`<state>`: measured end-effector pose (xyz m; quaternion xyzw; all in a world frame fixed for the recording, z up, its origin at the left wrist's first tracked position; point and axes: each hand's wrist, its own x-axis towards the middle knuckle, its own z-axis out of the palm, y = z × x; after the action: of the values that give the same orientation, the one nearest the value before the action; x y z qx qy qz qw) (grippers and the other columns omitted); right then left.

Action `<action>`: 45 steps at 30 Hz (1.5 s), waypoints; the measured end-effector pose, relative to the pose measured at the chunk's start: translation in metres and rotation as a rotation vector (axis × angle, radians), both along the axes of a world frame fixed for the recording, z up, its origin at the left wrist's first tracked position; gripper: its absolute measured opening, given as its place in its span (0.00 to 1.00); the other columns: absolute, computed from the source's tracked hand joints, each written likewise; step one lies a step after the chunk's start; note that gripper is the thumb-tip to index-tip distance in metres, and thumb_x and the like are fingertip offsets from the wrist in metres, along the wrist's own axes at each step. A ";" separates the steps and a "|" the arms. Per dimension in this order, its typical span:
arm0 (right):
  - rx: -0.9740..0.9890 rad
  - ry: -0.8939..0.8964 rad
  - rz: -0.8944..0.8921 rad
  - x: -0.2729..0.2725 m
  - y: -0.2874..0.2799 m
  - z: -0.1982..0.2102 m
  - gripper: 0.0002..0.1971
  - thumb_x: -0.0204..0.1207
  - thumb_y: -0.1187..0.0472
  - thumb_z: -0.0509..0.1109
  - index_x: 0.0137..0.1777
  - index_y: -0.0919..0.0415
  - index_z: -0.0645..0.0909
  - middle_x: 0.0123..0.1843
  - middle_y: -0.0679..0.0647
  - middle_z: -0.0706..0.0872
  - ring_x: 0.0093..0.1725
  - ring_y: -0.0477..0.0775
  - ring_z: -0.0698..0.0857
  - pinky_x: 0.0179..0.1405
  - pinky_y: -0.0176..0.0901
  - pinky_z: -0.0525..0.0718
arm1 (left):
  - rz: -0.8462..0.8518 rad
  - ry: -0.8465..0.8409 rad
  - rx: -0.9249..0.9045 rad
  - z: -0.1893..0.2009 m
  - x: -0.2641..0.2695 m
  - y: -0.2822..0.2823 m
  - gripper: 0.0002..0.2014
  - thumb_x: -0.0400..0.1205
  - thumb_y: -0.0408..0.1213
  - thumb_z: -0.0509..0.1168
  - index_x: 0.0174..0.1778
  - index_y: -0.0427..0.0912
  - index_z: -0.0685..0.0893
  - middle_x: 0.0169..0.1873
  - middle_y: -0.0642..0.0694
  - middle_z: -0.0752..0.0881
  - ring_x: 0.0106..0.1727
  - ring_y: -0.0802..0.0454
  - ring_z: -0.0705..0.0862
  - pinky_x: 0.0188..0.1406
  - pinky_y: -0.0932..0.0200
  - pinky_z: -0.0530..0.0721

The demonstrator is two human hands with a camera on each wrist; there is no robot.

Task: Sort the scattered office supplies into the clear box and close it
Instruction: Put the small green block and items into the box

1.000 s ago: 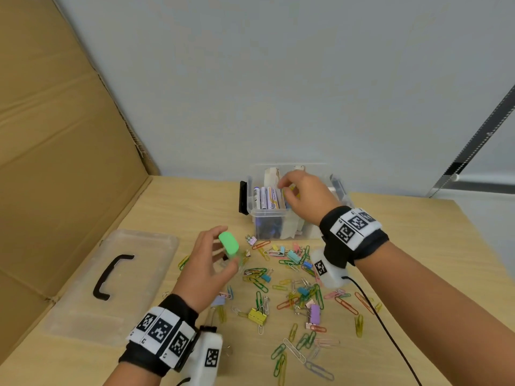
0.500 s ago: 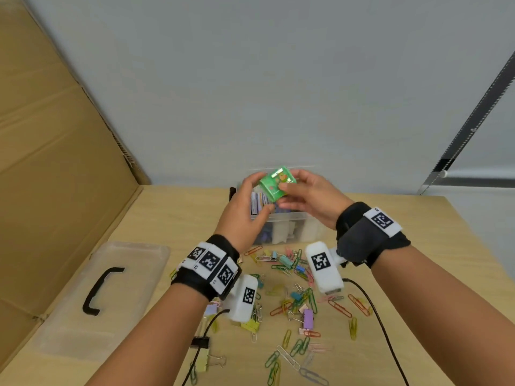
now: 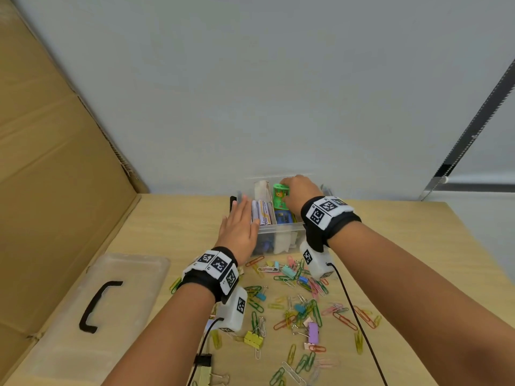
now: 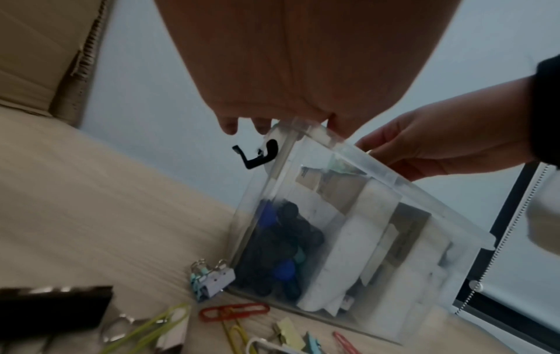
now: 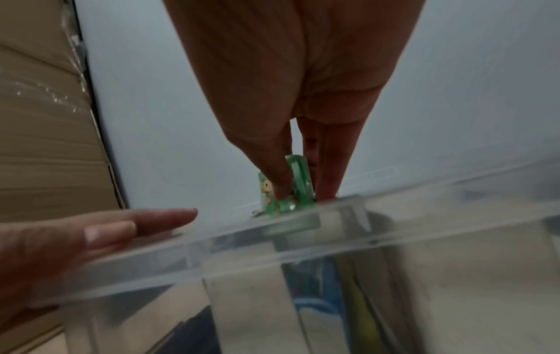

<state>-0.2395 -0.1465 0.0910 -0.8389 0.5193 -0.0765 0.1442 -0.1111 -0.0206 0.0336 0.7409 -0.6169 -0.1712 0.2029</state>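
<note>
Fingers of the right hand curl down around a small green case with a cartoon print, thumb on its printed face and other fingers behind it. Case stands upright, its lower end at the rim of the clear box, over the middle section. What kind of supply it is, can't tell.

Left hand lies flat, fingers straight and together, holding nothing. Palm rests on the box's left front corner; fingertips reach toward the black side latch.

Box sits at the far edge of the wooden table, just beside the grey wall. Inside: batteries lined up on the left, something blue next to them, white paper or dividers, and dark and blue pieces low against the front wall, blurred through the plastic.

Lid with a black handle lies flat on the table, well left of the box, not on it.

Coloured paper clips and binder clips are scattered on the table in front of the box: yellow binder clip, purple one, black one near the front edge. Cardboard sheet leans along the left side.
</note>
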 end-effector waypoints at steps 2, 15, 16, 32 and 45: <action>-0.022 0.088 0.025 0.004 -0.002 -0.001 0.16 0.75 0.67 0.68 0.63 0.59 0.82 0.62 0.61 0.81 0.58 0.62 0.84 0.55 0.49 0.82 | -0.004 -0.005 0.004 0.000 -0.001 0.001 0.27 0.89 0.47 0.41 0.84 0.46 0.43 0.84 0.52 0.39 0.84 0.54 0.38 0.84 0.43 0.44; 0.015 0.376 0.013 0.034 -0.019 -0.004 0.19 0.78 0.70 0.63 0.70 0.66 0.72 0.64 0.64 0.82 0.61 0.64 0.83 0.52 0.48 0.82 | -0.064 0.002 -0.006 -0.005 0.007 0.000 0.29 0.89 0.48 0.41 0.84 0.45 0.41 0.84 0.50 0.40 0.84 0.53 0.37 0.84 0.44 0.45; 0.030 0.406 0.020 0.037 -0.020 -0.006 0.19 0.79 0.69 0.65 0.70 0.66 0.73 0.65 0.63 0.82 0.63 0.63 0.82 0.56 0.49 0.82 | -0.067 0.004 -0.018 -0.005 0.008 -0.001 0.29 0.89 0.48 0.41 0.84 0.45 0.42 0.84 0.50 0.41 0.84 0.53 0.38 0.84 0.44 0.44; 0.045 0.643 0.112 0.043 -0.024 -0.018 0.18 0.74 0.62 0.71 0.63 0.67 0.78 0.51 0.59 0.83 0.54 0.62 0.86 0.56 0.55 0.86 | -0.089 0.005 -0.029 -0.007 0.010 -0.001 0.29 0.88 0.49 0.41 0.84 0.44 0.42 0.84 0.49 0.41 0.84 0.52 0.38 0.84 0.46 0.44; -0.071 -0.084 0.084 -0.020 0.040 0.021 0.15 0.80 0.63 0.59 0.63 0.58 0.81 0.66 0.56 0.80 0.59 0.56 0.82 0.58 0.47 0.79 | -0.114 0.105 -0.173 0.011 0.027 0.010 0.29 0.86 0.44 0.56 0.83 0.47 0.55 0.83 0.47 0.57 0.83 0.51 0.56 0.82 0.50 0.56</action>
<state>-0.2593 -0.1061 0.1123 -0.8605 0.4742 -0.1239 0.1388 -0.0836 -0.0103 0.0447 0.6744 -0.6590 -0.1672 0.2881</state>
